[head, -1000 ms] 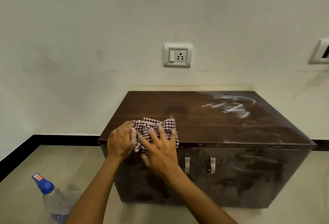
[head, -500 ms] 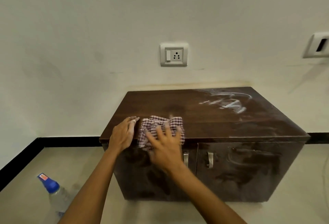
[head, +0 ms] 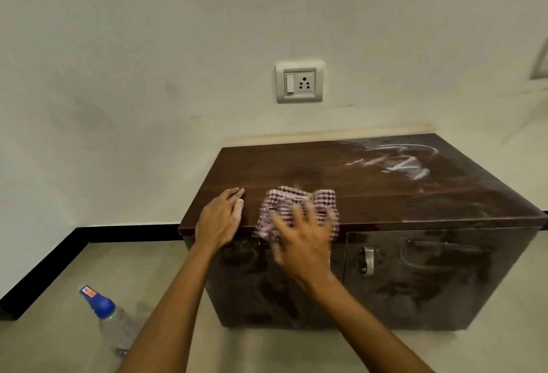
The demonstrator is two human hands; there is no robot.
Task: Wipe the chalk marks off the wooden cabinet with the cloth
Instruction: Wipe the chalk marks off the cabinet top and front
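A dark wooden cabinet [head: 385, 197] stands against the wall. White chalk marks [head: 397, 162] cover the back right of its top, and faint smears show on the doors. A crumpled red-and-white checked cloth [head: 299, 197] lies at the front edge of the top, left of centre. My right hand [head: 302, 239], blurred by motion, presses on the cloth with spread fingers. My left hand [head: 221, 218] rests flat on the top's front left corner, a little left of the cloth, and holds nothing.
A clear plastic bottle with a blue cap [head: 106, 316] stands on the floor to the cabinet's left. A wall socket [head: 299, 81] sits above the cabinet. A metal door handle [head: 367, 260] shows on the right door. Black skirting [head: 59, 257] runs along the floor.
My left hand has let go of the cloth and now lies flat, apart from it. My right hand has slid the cloth a little to the right along the front edge.
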